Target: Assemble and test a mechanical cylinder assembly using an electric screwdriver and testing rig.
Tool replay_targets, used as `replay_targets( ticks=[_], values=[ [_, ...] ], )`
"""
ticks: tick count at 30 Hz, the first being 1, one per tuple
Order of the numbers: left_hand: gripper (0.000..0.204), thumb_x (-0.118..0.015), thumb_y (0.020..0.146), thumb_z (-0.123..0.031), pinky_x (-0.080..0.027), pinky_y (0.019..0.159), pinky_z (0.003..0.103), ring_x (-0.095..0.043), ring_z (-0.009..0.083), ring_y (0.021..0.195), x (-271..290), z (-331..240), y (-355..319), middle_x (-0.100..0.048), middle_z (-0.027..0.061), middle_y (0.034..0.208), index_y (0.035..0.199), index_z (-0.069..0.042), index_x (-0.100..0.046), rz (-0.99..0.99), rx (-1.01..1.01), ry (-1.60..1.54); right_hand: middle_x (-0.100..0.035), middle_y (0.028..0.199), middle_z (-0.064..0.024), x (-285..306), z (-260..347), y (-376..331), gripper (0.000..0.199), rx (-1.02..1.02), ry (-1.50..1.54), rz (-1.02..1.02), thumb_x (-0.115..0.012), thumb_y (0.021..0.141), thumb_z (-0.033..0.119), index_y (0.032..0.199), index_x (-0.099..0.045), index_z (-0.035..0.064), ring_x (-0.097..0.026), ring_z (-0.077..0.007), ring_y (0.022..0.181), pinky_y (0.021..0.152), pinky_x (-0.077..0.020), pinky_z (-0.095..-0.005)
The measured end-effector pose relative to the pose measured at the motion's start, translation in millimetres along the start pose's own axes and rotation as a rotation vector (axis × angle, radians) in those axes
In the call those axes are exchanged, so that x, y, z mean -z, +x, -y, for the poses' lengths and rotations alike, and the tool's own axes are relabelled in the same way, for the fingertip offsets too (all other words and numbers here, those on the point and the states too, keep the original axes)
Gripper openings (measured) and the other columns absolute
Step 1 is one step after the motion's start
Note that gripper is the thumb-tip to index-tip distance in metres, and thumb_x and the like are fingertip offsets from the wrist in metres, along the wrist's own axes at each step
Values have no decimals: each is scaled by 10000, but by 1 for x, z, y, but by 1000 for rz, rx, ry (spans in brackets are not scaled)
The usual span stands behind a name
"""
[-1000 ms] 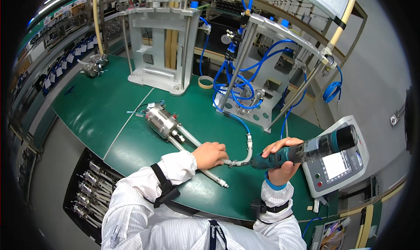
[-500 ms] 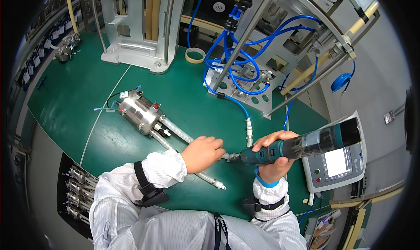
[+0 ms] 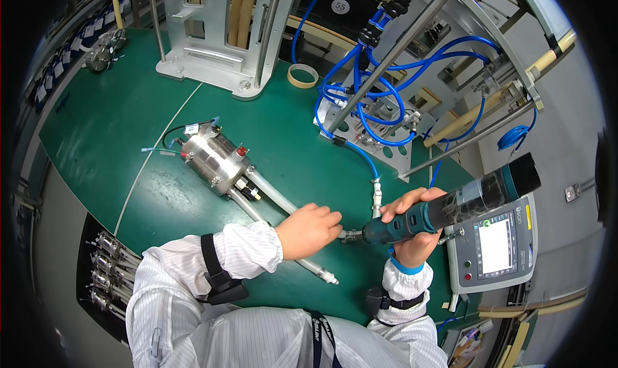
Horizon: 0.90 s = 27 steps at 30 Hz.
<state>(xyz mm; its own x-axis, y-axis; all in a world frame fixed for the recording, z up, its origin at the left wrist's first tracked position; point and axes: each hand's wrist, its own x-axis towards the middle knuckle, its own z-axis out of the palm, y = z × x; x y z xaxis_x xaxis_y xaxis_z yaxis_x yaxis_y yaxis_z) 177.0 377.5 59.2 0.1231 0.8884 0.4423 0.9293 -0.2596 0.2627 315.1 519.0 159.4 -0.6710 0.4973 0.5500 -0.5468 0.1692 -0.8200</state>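
My right hand [image 3: 412,246] is wrapped round a teal and black cordless power tool [image 3: 418,221]. The tool lies nearly level, with its nose pointing left. At that nose is a metal clamp or fitting [image 3: 351,235] on the end of a clear braided hose [image 3: 273,193]. My left hand [image 3: 309,231] is closed round this hose just left of the fitting. The hose comes from a shiny steel canister [image 3: 215,162] lying on the green bench. A second braided hose [image 3: 308,266] from the canister passes under my left wrist and ends in a white connector.
A blue air hose with a white connector [image 3: 376,194] comes down beside the tool. Behind stand a metal frame [image 3: 380,65] with looped blue tubes and a silver fixture [image 3: 212,65]. A tape roll [image 3: 302,76], a screen device [image 3: 492,249] and a black bin of canisters [image 3: 106,278] surround the work.
The whole view has shifted slightly, so bench things sit a little further right. Both hands keep their grips, and the tool stays at the hose end.
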Motion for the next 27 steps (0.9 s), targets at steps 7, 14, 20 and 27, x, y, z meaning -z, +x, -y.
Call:
replay_targets(
  ticks=[7,14,20,27],
  values=[
    [289,-585,801,-150,-447,744,335,-565,198,853,-1,0,0,-532,32,912,1070,-86,-669,-2,11,1,-621,886,-178,13,-8,6,714,19,186,230,-778,767,517,1174,-404,66,-685,-316,765,732,-585,-468],
    [280,-582,811,-150,-448,742,332,-571,201,841,0,0,1,-528,38,905,1069,-89,-670,5,16,-4,-626,782,-173,11,-9,6,720,-28,193,155,-754,786,552,1164,-391,58,-655,-275,632,632,-571,-405],
    [273,-587,812,-150,-452,740,338,-580,207,838,-2,1,0,-532,42,908,1064,-86,-669,-5,25,-11,-628,782,-179,3,-7,2,745,-47,171,95,-806,743,520,1134,-406,27,-659,-279,636,634,-572,-404],
    [274,-595,814,-162,-451,746,341,-579,207,848,-2,0,0,-532,45,911,1067,-84,-667,8,38,-18,-590,710,-104,-1,-6,2,777,-20,-37,122,-652,764,717,1093,-373,72,-618,-207,548,562,-544,-349]
  ],
)
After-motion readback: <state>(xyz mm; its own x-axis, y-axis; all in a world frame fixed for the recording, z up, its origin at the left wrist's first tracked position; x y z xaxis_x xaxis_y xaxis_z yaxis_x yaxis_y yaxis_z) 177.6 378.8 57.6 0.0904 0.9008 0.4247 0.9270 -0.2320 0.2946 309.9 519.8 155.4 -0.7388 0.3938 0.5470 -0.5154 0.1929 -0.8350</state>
